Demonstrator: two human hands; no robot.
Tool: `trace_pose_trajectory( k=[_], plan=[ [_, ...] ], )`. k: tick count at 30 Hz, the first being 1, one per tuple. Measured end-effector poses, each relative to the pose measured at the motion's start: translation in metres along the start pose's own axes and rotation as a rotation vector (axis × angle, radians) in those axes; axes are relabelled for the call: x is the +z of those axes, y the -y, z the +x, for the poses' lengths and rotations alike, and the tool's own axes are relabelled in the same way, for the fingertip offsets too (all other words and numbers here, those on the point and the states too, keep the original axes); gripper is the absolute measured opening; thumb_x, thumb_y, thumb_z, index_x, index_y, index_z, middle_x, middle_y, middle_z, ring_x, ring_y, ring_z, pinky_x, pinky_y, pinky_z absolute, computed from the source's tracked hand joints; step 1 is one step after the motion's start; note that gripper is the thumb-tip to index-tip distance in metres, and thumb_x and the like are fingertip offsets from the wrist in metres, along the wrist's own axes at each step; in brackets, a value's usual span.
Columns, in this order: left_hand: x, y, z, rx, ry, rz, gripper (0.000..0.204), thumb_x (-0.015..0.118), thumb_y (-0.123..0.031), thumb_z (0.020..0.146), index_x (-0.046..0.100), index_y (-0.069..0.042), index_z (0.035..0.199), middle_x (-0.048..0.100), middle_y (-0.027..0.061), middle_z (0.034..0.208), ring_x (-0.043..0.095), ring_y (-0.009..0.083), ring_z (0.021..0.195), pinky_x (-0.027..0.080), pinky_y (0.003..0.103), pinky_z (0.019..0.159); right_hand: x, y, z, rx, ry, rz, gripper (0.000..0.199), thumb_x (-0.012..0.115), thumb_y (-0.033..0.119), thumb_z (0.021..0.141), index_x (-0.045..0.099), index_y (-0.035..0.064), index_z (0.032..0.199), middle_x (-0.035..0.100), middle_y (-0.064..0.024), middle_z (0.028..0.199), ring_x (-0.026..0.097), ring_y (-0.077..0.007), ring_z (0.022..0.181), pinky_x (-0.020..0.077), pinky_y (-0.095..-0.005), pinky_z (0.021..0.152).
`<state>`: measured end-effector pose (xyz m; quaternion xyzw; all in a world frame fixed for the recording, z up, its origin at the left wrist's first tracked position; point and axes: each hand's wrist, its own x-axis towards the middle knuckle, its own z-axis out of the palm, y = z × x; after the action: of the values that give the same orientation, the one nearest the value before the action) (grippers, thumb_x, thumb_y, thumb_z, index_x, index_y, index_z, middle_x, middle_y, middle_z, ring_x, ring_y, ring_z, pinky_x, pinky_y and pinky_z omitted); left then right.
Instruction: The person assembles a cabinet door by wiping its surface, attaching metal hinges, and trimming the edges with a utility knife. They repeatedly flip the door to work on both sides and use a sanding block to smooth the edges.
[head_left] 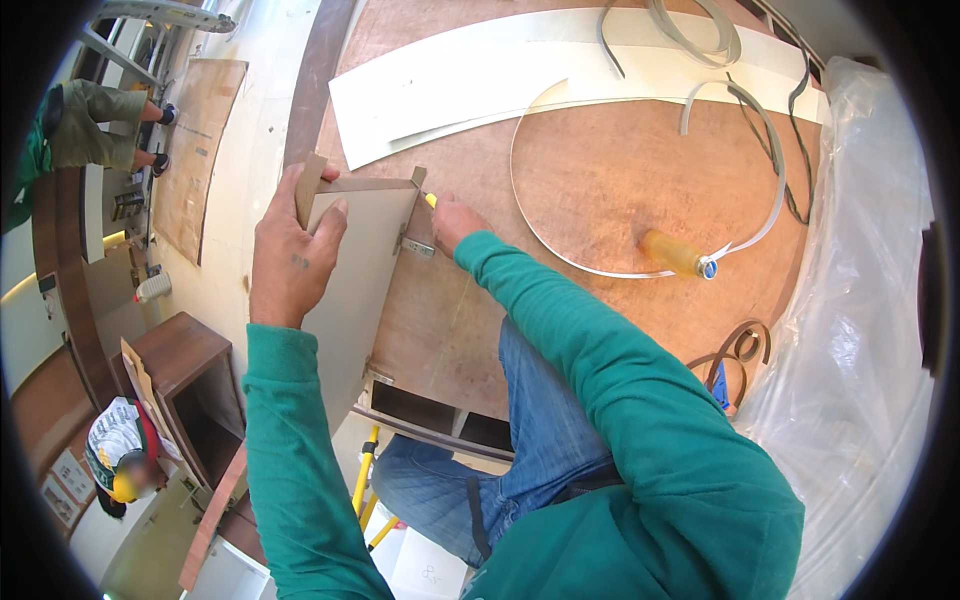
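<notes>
A pale cabinet door panel (352, 270) with metal hinges (417, 246) stands on edge in front of me. Along its far edge runs a brown edge-banding strip (375, 184), whose ends stick out past the corners. My left hand (290, 250) grips the panel's left corner, fingers over the edge beside the strip's loose end. Closed around a yellow utility knife (430, 200), my right hand (459, 225) holds its tip at the strip's right end. The knife's handle is mostly hidden in my fist.
On the brown plywood surface (590, 190) are white sheets (400, 95), a looped white strip (514, 170) and an amber bottle (675, 253). Brown banding coils (745, 350) lie near plastic sheeting (860, 260). Two people (100, 115) are off to the left, near a cabinet box (180, 350).
</notes>
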<state>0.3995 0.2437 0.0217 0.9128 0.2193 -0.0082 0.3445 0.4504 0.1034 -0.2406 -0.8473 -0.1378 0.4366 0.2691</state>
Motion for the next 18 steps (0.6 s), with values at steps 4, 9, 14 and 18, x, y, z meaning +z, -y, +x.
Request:
trace_pose_trajectory(
  k=[4,9,14,18],
  plan=[
    [-0.001,0.001,0.001,-0.007,0.009,-0.02,0.029,0.069,-0.01,0.098,0.064,-0.007,0.126,0.073,0.0166,0.104,0.072,0.0273,0.094,0.057,0.039,0.09,0.001,0.0,0.0,-0.001,0.002,-0.007,0.034,0.046,0.019,0.111,0.056,-0.0054,0.131,0.074,-0.031,0.122,0.073,-0.0471,0.113,0.0589,-0.0568,0.096],
    [-0.001,0.003,0.002,0.005,0.008,-0.017,0.03,0.07,-0.01,0.098,0.064,-0.007,0.127,0.074,0.0172,0.104,0.073,0.0282,0.095,0.058,0.04,0.09,0.004,-0.002,0.0,-0.001,-0.019,-0.019,0.032,0.047,0.018,0.11,0.056,-0.0056,0.13,0.074,-0.0313,0.122,0.074,-0.0474,0.113,0.0588,-0.0567,0.096],
    [0.0,0.004,0.003,0.016,-0.01,0.011,0.029,0.07,-0.011,0.098,0.064,-0.007,0.126,0.074,0.0176,0.106,0.074,0.0299,0.096,0.057,0.04,0.091,0.004,-0.004,-0.005,-0.014,-0.012,-0.031,0.032,0.049,0.018,0.11,0.056,-0.0063,0.129,0.074,-0.0318,0.121,0.074,-0.0474,0.113,0.0591,-0.0564,0.095],
    [-0.001,0.006,0.003,0.007,0.028,0.0,0.028,0.067,-0.011,0.1,0.062,-0.006,0.127,0.07,0.0111,0.106,0.064,0.0181,0.094,0.054,0.034,0.09,0.001,-0.006,-0.011,-0.022,-0.007,-0.053,0.032,0.05,0.017,0.109,0.056,-0.007,0.129,0.074,-0.0319,0.121,0.074,-0.0474,0.113,0.0592,-0.0561,0.095]
  ],
)
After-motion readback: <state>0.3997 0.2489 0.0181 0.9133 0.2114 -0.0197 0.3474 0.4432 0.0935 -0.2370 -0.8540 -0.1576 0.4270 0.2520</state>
